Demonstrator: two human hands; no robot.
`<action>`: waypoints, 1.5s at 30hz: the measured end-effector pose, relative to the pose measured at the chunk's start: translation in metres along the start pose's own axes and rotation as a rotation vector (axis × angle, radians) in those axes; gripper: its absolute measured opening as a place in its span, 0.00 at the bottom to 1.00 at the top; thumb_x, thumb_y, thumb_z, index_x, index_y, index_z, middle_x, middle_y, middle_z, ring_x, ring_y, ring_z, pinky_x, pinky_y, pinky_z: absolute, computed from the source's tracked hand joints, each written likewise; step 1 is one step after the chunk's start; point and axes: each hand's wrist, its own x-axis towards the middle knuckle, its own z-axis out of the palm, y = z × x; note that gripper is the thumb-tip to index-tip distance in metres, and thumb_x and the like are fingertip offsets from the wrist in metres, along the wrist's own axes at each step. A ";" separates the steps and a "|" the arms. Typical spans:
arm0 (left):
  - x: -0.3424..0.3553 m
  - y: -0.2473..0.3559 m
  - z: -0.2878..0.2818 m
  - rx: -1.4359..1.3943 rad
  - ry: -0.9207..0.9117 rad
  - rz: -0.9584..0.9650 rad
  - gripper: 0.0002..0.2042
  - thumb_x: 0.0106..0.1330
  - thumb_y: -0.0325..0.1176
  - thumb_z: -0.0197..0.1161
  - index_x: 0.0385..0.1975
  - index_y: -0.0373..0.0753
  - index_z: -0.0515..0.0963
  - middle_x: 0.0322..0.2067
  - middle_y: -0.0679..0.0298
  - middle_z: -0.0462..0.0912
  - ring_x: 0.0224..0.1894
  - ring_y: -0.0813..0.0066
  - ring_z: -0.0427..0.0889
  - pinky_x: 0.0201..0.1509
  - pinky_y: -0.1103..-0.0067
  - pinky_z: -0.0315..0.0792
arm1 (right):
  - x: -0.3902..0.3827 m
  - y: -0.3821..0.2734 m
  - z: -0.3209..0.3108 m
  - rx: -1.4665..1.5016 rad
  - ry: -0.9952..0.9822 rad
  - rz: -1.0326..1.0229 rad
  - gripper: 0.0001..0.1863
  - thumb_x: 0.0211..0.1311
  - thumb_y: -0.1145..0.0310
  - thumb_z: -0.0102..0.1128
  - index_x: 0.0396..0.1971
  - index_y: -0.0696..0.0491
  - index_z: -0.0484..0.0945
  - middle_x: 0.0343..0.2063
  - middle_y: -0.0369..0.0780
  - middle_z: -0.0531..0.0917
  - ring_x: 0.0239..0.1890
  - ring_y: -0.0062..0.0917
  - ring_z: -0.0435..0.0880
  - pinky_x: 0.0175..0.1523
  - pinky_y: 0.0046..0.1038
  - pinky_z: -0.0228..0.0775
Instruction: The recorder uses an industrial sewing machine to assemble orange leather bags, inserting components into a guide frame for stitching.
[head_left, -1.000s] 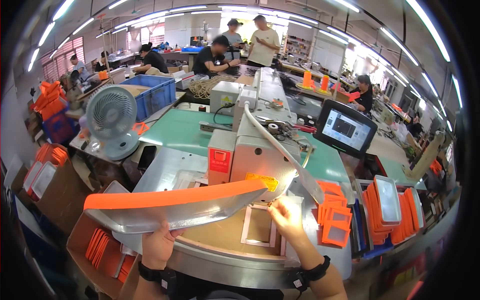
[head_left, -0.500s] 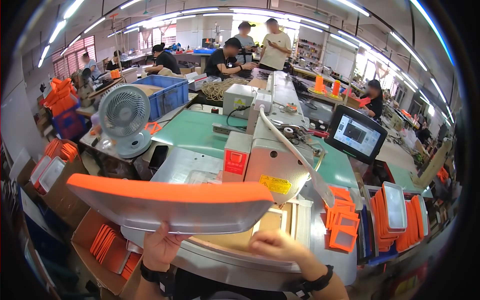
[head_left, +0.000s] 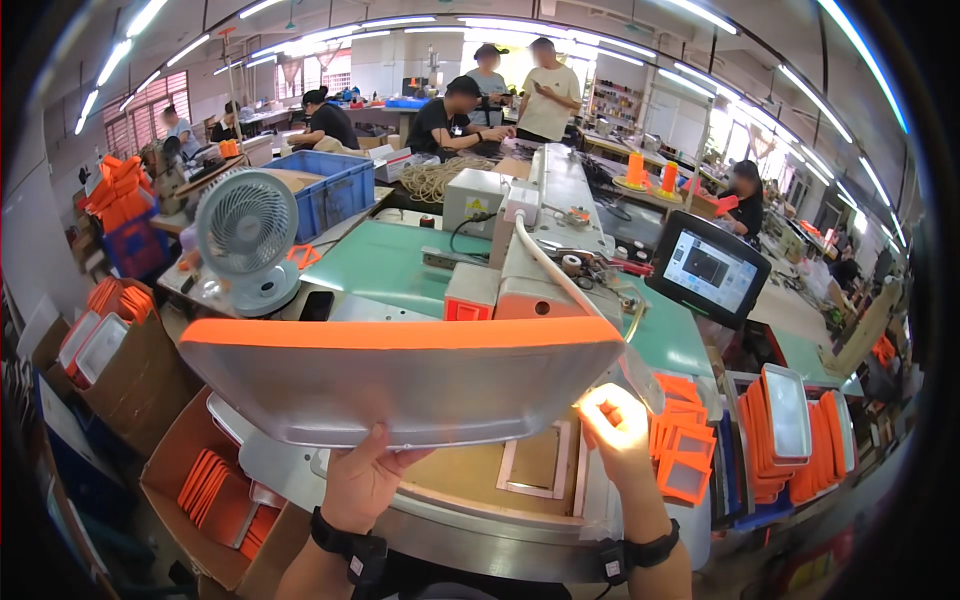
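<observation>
My left hand (head_left: 372,478) grips the lower edge of a large tray-shaped panel (head_left: 400,385). The panel is silver-grey with an orange rim along its top, and it is held up on edge. Its bulk hides much of the sewing machine (head_left: 560,225) behind it, including the needle area. Just past the panel's right end is my right hand (head_left: 612,425), raised in bright light with fingers curled together. Whatever they may pinch is too small to make out. Below, a pale frame (head_left: 533,490) lies on the yellowish board (head_left: 470,480) of the work plate.
Orange-bordered square pieces (head_left: 684,440) are heaped at the right. Beyond them stand stacked orange-rimmed panels (head_left: 789,415). A cardboard box (head_left: 165,490) at lower left holds more panels. A fan (head_left: 248,235), a blue crate (head_left: 335,190) and a control screen (head_left: 708,262) stand farther back. Several people are at work behind.
My left hand has shifted the panel rightward and slightly up, turning more of its grey face into view. The right hand has risen and moved right, to beside the panel's end.
</observation>
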 end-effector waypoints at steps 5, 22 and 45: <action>0.004 -0.006 -0.017 0.018 0.051 -0.024 0.19 0.72 0.24 0.53 0.61 0.37 0.63 0.59 0.54 0.71 0.59 0.49 0.76 0.60 0.53 0.78 | 0.008 0.025 0.007 -0.117 0.038 -0.082 0.05 0.66 0.75 0.58 0.29 0.57 0.75 0.23 0.29 0.75 0.25 0.09 0.69 0.32 0.15 0.62; 0.001 -0.002 -0.053 0.242 0.172 -0.053 0.17 0.73 0.27 0.52 0.59 0.36 0.66 0.57 0.56 0.74 0.58 0.52 0.77 0.59 0.56 0.78 | 0.003 0.036 -0.004 0.051 0.184 0.028 0.08 0.64 0.71 0.59 0.25 0.52 0.73 0.21 0.27 0.72 0.21 0.07 0.64 0.26 0.15 0.53; 0.061 0.022 -0.043 -0.869 -0.218 -0.326 0.32 0.72 0.32 0.55 0.69 0.25 0.48 0.26 0.67 0.77 0.22 0.80 0.78 0.24 0.87 0.69 | -0.072 -0.026 0.089 -0.472 -0.814 -0.303 0.08 0.59 0.76 0.61 0.39 0.58 0.82 0.40 0.46 0.84 0.40 0.43 0.83 0.45 0.35 0.76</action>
